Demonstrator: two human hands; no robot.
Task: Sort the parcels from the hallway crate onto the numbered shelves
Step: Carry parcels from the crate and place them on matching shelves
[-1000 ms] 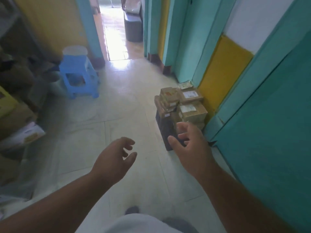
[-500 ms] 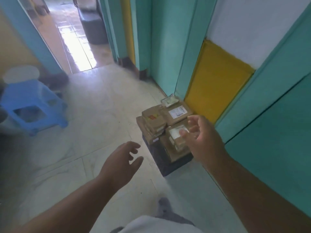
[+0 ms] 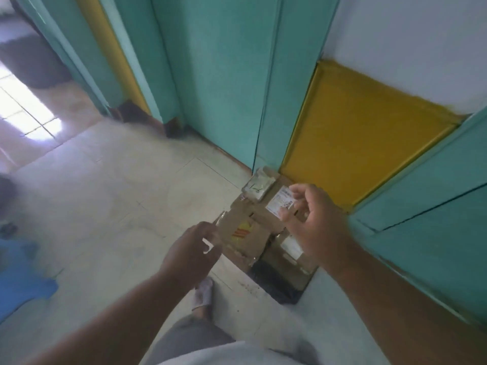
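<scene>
Dark plastic crate on pale tiled floor, pushed against teal wall and yellow panel. Crate full past rim: brown cardboard parcels piled inside. Small white packet with "1-6" on top at back. Box with white label beside it. Left hand over pile's near left edge, fingers loosely bent, holding nothing. Right hand over labelled box, fingers curled; touching or not, cannot tell. Blue plastic stool far left, blurry.

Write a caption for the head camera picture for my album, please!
Both hands, left hand and right hand, reach toward cardboard parcels stacked on the dark crate.
</scene>
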